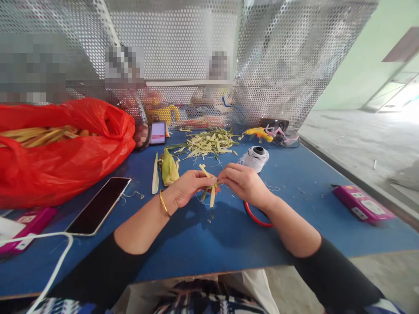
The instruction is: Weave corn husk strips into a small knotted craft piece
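Over the middle of the blue table (196, 248), my left hand (190, 185) is closed on a small bundle of pale green husk strips (212, 196). My right hand (244, 181) meets it at the bundle's right side, fingertips pinched together; what lies between them is too small to make out. A spool of white thread (255, 158) stands just behind my right hand. Red handles (257, 218) show partly under my right wrist. Left of my left hand lie a green husk piece (169, 168) and a flat pale leaf (155, 176).
A heap of cut strips (211, 143) lies at the back, beside a yellow glue gun (258, 134) and glasses (283, 137). A red bag (65, 170) and a phone (100, 207) are left; a magenta box (362, 203) is right. A perforated screen (176, 43) stands behind.
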`<state>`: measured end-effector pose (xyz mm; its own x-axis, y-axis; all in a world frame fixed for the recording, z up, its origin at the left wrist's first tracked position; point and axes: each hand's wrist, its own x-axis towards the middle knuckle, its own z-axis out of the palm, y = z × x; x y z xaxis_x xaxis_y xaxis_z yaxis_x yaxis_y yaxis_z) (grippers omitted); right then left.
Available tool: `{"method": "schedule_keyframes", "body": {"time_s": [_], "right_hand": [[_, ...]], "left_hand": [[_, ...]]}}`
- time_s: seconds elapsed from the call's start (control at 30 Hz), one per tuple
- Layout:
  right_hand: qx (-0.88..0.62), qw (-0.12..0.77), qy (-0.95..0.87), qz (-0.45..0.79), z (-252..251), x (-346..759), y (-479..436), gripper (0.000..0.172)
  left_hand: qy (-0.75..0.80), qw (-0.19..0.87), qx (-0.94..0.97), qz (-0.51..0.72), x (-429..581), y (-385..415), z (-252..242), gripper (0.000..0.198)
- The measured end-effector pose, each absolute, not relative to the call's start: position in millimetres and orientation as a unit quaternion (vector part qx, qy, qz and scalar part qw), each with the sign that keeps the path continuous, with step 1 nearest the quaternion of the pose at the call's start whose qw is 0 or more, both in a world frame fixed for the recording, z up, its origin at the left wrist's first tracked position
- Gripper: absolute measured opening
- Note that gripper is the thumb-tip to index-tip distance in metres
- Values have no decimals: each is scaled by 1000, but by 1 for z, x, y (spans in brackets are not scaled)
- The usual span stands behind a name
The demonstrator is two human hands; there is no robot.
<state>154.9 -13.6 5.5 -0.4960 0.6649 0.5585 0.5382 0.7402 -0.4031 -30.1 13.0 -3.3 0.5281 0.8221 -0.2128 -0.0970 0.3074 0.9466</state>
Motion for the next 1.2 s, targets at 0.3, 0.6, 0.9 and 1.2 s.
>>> {"method": "schedule_keyframes", "body": {"time_s": [0.3,0.6,0.9,1.2], "right_hand": [[-526,352,-660,404,-2,146,-15,12],[-377,390,-803,247,2,151,-13,10],[-343,357,-857,140,4,155,-13,18],[-548,340,-669,369,-9,148,-9,18]], "left_hand": [[408,535,660,335,-23,4,-4,5],[403,652,545,340,-27,12,-4,5],[359,718,524,286,-32,13,-4,16],[396,329,794,322,-25,4,-5,14]]}}
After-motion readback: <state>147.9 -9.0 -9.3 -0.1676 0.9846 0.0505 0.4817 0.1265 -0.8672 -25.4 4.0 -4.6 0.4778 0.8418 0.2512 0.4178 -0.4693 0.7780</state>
